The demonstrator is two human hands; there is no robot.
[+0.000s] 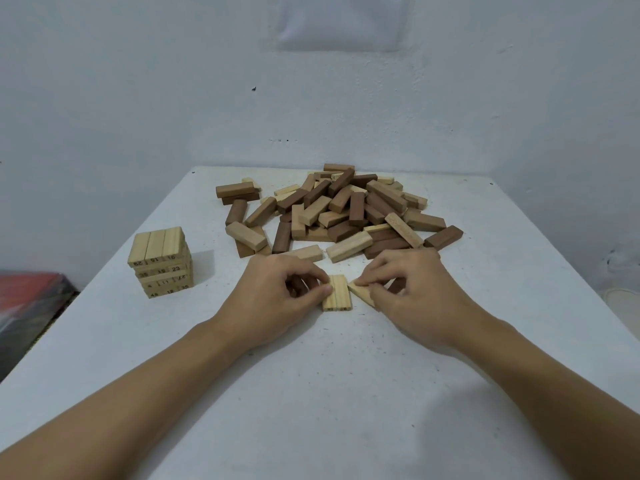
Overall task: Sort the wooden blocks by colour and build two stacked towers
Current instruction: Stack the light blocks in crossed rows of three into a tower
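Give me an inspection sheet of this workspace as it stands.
Surface: white table, dotted with dark specks.
Job's things: light tower at left; mixed pile at the back; row of light blocks in front.
Clutter: nothing seen.
Hands: left hand pinches the row's edge; right hand pinches a slanted light block beside it.
Cables: nothing seen.
Surroundings: pale wall; blurred red thing left of the table.

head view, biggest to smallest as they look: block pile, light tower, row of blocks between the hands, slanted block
1. block pile
2. light tower
3. row of blocks
4. slanted block, though the right hand partly covers it, so its full size is unsure
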